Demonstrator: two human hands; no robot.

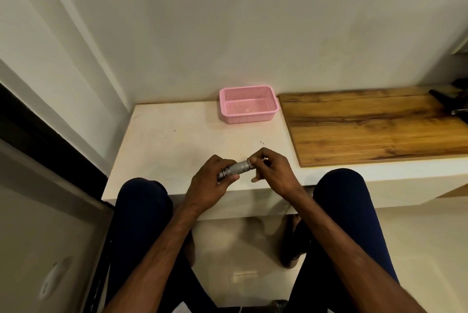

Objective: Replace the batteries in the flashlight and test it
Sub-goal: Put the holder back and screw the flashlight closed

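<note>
Flashlight (237,168) held in both hands above the front edge of the white counter (177,135).

One flashlight — grey metal, short cylinder, ribbed rings at its left end; no legible markings. Left hand (211,181) wraps the ribbed end; right hand (272,169) pinches the other end with fingertips. One pink mesh basket (249,104) behind, one wooden board (367,125) at right.

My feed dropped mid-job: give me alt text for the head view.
Both hands hold a small grey flashlight above a white counter's front edge: left hand around its body, right hand at one end. Behind sit a pink basket and a wooden board.
</note>
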